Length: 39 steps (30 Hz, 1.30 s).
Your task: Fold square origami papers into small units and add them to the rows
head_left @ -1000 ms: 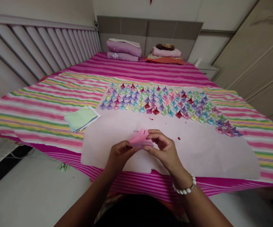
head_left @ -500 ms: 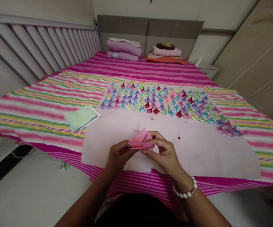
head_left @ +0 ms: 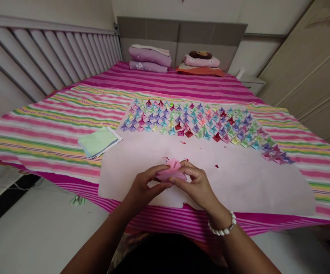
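A folded pink paper piece (head_left: 171, 170) is pinched between both hands just above a large pale pink sheet (head_left: 239, 179) spread on the bed. My left hand (head_left: 142, 188) grips its left side with thumb and fingers. My right hand (head_left: 196, 184), with a white bead bracelet at the wrist, holds its right side. Beyond the hands, several small folded paper shapes (head_left: 193, 121) in many colours lie in rows across the far part of the sheet.
A stack of pale green and white paper squares (head_left: 98, 141) lies left of the sheet on the striped bedspread (head_left: 53, 125). Folded bedding and pillows (head_left: 150, 59) sit by the headboard. A small green paper bit (head_left: 77, 200) lies on the floor at the left.
The pink paper has been pressed smaller and flatter between my fingers, and both hands have closed in on it and dropped slightly toward the sheet.
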Each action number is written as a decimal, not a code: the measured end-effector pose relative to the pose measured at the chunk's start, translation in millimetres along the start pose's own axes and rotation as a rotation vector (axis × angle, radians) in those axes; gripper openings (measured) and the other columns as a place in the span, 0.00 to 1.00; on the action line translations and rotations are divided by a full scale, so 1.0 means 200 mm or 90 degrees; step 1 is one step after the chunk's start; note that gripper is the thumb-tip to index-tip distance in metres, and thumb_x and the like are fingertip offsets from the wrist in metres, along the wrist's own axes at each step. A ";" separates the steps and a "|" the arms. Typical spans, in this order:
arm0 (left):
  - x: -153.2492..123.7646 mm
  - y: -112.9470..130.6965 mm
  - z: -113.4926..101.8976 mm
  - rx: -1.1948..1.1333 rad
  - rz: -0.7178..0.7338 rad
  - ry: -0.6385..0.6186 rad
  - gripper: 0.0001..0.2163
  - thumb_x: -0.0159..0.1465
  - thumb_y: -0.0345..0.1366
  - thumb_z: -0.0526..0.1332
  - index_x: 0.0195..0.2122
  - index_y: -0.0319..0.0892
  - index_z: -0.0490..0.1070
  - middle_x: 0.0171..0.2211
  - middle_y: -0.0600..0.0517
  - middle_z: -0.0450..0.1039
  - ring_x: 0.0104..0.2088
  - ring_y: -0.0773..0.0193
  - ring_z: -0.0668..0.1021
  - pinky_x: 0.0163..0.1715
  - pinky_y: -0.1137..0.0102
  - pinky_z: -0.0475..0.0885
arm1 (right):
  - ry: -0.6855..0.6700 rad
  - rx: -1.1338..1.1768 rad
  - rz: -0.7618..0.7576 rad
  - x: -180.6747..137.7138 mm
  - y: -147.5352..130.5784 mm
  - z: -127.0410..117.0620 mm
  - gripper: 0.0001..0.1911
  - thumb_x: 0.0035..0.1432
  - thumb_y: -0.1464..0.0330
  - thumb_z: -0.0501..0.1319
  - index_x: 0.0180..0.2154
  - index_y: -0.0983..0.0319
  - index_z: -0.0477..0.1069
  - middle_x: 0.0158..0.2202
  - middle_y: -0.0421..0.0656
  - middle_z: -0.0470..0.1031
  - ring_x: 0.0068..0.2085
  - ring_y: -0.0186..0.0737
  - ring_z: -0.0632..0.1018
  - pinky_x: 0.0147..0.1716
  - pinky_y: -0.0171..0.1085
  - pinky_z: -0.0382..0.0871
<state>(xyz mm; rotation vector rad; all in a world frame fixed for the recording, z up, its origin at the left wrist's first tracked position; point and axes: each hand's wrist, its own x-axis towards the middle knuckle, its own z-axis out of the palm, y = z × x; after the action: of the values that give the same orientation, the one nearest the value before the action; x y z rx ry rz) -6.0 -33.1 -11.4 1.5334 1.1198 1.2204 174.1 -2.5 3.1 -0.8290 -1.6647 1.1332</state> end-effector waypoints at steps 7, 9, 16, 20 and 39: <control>0.02 0.03 0.01 -0.165 -0.139 0.024 0.06 0.54 0.35 0.69 0.28 0.39 0.75 0.24 0.54 0.78 0.27 0.69 0.78 0.29 0.76 0.72 | -0.010 0.023 0.047 0.00 0.01 0.00 0.05 0.49 0.64 0.70 0.26 0.59 0.78 0.28 0.40 0.71 0.33 0.38 0.72 0.33 0.37 0.67; 0.01 0.03 0.02 -0.186 -0.180 0.042 0.06 0.53 0.35 0.69 0.25 0.39 0.75 0.23 0.54 0.77 0.26 0.69 0.78 0.29 0.76 0.72 | -0.015 0.046 0.071 0.00 0.02 0.00 0.06 0.48 0.64 0.70 0.26 0.60 0.78 0.29 0.41 0.72 0.33 0.38 0.72 0.34 0.37 0.66; 0.01 0.03 0.04 -0.238 -0.214 0.041 0.08 0.51 0.34 0.70 0.33 0.40 0.79 0.27 0.53 0.80 0.29 0.67 0.79 0.32 0.73 0.75 | 0.002 0.105 0.169 -0.02 0.05 0.01 0.08 0.49 0.64 0.69 0.27 0.61 0.76 0.25 0.38 0.69 0.28 0.34 0.69 0.27 0.34 0.61; -0.01 0.02 0.03 -0.224 -0.194 0.056 0.07 0.51 0.32 0.69 0.33 0.43 0.80 0.27 0.54 0.80 0.29 0.67 0.79 0.32 0.73 0.76 | 0.010 0.096 0.126 -0.03 0.06 0.01 0.04 0.50 0.67 0.68 0.30 0.59 0.78 0.28 0.39 0.73 0.30 0.36 0.71 0.30 0.36 0.64; -0.03 0.06 -0.02 -0.036 -0.018 0.052 0.07 0.58 0.30 0.62 0.30 0.44 0.81 0.33 0.50 0.82 0.35 0.62 0.81 0.38 0.69 0.74 | -0.034 0.127 0.015 -0.07 0.04 -0.04 0.10 0.55 0.70 0.63 0.40 0.56 0.76 0.46 0.46 0.71 0.48 0.43 0.73 0.46 0.41 0.68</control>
<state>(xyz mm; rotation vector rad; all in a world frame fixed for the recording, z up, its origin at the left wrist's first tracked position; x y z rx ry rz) -9.3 -41.0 -0.3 1.4330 1.1460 1.2942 186.6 -10.1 -6.9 -0.6981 -1.5586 1.3229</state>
